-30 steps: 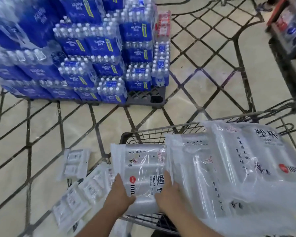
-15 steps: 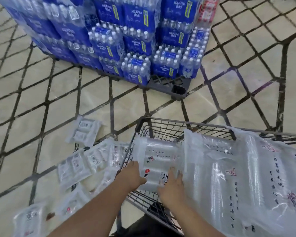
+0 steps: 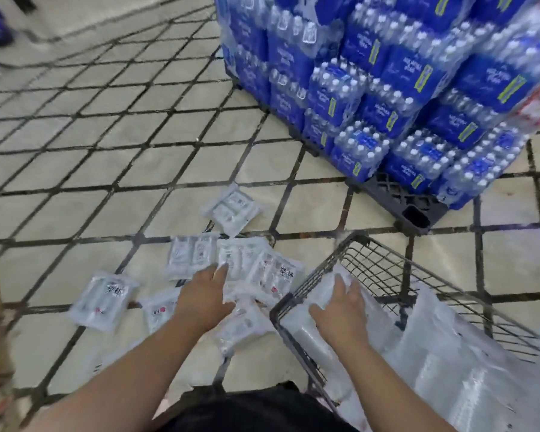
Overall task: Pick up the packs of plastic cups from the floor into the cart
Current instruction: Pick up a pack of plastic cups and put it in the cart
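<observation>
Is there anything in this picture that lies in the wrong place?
Yes. Several packs of cups lie scattered on the floor beside the cart, some overlapping, under the left hand.

Packs of plastic cups [image 3: 231, 269] lie scattered on a tiled floor [image 3: 85, 169]. A wire cart [image 3: 384, 275] stands beside them. A pallet [image 3: 399, 201] of bottled water [image 3: 387, 88] sits beyond.

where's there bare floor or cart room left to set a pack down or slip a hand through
Free: the tiled floor left of the water pallet and beyond the lone far pack; the cart's far corner, ahead of the right hand. Crowded: the overlapping packs on the floor around the left hand, and the cart's right side, piled with bagged cups.
</observation>
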A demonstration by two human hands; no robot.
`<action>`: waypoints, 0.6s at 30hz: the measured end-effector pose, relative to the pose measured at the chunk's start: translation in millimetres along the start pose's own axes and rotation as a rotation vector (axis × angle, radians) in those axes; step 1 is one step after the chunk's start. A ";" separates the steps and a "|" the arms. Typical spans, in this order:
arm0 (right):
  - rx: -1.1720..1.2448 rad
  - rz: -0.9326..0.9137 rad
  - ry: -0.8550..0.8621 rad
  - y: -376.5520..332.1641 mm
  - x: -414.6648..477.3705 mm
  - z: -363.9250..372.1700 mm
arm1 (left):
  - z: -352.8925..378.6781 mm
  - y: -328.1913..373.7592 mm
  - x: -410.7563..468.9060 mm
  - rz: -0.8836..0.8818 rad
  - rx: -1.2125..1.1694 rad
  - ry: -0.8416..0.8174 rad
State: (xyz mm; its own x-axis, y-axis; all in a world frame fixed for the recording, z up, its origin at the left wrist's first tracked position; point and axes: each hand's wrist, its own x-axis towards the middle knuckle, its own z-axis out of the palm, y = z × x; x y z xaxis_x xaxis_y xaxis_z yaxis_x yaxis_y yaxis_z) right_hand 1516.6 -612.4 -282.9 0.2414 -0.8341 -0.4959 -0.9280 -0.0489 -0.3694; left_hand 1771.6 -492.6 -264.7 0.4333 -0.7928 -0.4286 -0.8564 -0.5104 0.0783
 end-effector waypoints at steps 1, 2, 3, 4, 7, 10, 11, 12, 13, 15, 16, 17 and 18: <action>-0.031 -0.027 0.008 -13.6 -0.4 1.3 | -0.7 -19.7 -5.8 -0.033 0.002 0.007; -0.060 -0.054 0.016 -27.5 -1.5 3.9 | -0.9 -38.8 -12.2 -0.063 0.007 0.010; -0.089 -0.079 0.021 -41.8 -3.2 7.9 | 0.1 -57.9 -18.7 -0.091 0.008 0.010; -0.113 -0.101 0.020 -56.8 -5.6 12.7 | 1.6 -76.6 -26.0 -0.116 0.003 0.007; -0.170 -0.155 0.004 -101.7 -14.9 36.7 | 9.2 -133.2 -48.3 -0.164 -0.018 0.027; -0.237 -0.188 -0.014 -144.7 -26.1 70.2 | 20.0 -192.0 -62.9 -0.218 -0.065 0.007; -0.258 -0.189 -0.018 -158.5 -30.9 82.7 | 23.7 -212.3 -66.3 -0.231 -0.079 -0.010; -0.272 -0.186 -0.028 -171.7 -35.7 95.4 | 27.6 -232.1 -69.4 -0.245 -0.088 -0.027; -0.278 -0.180 -0.039 -184.9 -41.7 108.0 | 32.0 -251.9 -72.6 -0.259 -0.098 -0.035; -0.286 -0.162 -0.068 -207.2 -53.0 134.5 | 39.9 -288.2 -78.4 -0.288 -0.126 -0.045; -0.304 -0.158 -0.081 -216.4 -58.0 147.4 | 43.8 -304.9 -80.5 -0.299 -0.133 -0.060; -0.334 -0.153 -0.097 -224.1 -62.3 159.2 | 47.4 -320.1 -81.6 -0.304 -0.132 -0.082; -0.367 -0.140 -0.116 -230.5 -67.1 169.6 | 50.7 -333.7 -81.8 -0.303 -0.131 -0.109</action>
State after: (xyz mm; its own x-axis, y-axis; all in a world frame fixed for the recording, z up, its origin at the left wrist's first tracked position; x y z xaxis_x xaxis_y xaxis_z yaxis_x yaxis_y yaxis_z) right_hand 1762.5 -452.0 -297.7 0.3832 -0.7391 -0.5540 -0.9186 -0.3677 -0.1449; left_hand 2007.7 -240.5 -301.4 0.6237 -0.5623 -0.5429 -0.6471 -0.7611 0.0449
